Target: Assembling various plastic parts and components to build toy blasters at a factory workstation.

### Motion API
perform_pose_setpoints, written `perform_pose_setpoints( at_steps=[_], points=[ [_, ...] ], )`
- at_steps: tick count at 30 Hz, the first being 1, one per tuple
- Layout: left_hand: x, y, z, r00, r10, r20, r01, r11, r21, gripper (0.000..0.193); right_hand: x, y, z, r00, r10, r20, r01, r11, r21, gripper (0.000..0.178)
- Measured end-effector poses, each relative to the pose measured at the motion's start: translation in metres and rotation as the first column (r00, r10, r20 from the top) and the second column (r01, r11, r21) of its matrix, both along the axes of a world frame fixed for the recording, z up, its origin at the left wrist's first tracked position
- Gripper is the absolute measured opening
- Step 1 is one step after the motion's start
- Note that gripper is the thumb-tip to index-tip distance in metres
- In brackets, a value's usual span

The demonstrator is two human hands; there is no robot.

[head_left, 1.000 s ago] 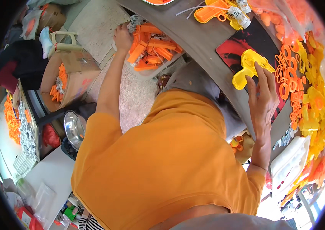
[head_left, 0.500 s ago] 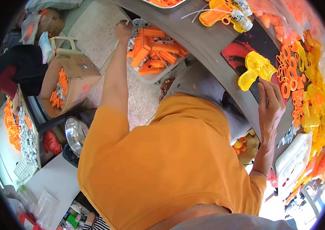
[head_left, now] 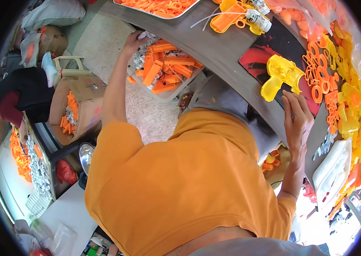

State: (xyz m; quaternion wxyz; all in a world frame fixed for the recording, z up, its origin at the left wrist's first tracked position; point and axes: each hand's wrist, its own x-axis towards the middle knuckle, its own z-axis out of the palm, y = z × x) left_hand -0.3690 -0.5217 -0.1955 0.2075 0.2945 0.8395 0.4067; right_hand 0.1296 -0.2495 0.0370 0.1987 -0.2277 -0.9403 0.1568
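My left hand [head_left: 133, 42] reaches down to the far corner of a clear plastic bin [head_left: 158, 96] on the floor, its fingers curled in beside whitish-grey parts [head_left: 148, 37]. What they grip is too small to make out. Orange plastic pieces [head_left: 173, 68] fill much of that bin. On the table, a yellow toy-gun half shell [head_left: 280, 76] lies on a red and black mat [head_left: 255, 55]. My right hand [head_left: 297, 117] is just below the shell's barrel, fingers extended and slightly bent, with no part seen in them. Whether the fingertips touch the shell is unclear.
Orange rings [head_left: 317, 91] and a long heap of yellow parts [head_left: 353, 106] spread along the table's right side. Farther back are an assembled-looking toy gun [head_left: 231, 17] and a tray of orange parts [head_left: 163, 16]. A cardboard box [head_left: 89, 91] stands left, near another person [head_left: 25, 85].
My left hand has come from beyond the bin's corner to the whitish parts there. My right hand has drawn slightly back from the yellow shell. The whole view has shifted a little.
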Motion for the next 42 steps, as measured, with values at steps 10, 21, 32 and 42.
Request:
perform_pose_setpoints(
  at_steps=[10, 21, 32, 42],
  points=[
    [0.124, -0.049, 0.053, 0.936, 0.325, 0.132, -0.345, 0.786, 0.513, 0.027, -0.025, -0.006, 0.001, 0.985, 0.171, -0.018, -0.17, 0.985, 0.022, 0.014],
    [0.113, -0.041, 0.08, 0.854, -0.067, 0.516, -0.448, 0.41, 0.795, 0.029, -0.036, -0.026, -0.012, 0.94, 0.328, -0.098, -0.325, 0.945, 0.039, 0.012],
    [0.12, -0.019, 0.097, 0.815, -0.107, 0.57, -0.444, 0.517, 0.732, 0.035, -0.063, -0.056, -0.037, 0.848, 0.517, -0.12, -0.529, 0.839, -0.128, 0.01],
    [0.13, -0.011, 0.148, 0.872, -0.277, 0.403, -0.263, 0.428, 0.864, 0.034, -0.15, -0.1, -0.079, 0.776, 0.628, -0.053, -0.591, 0.696, -0.409, 0.02]
  ],
)
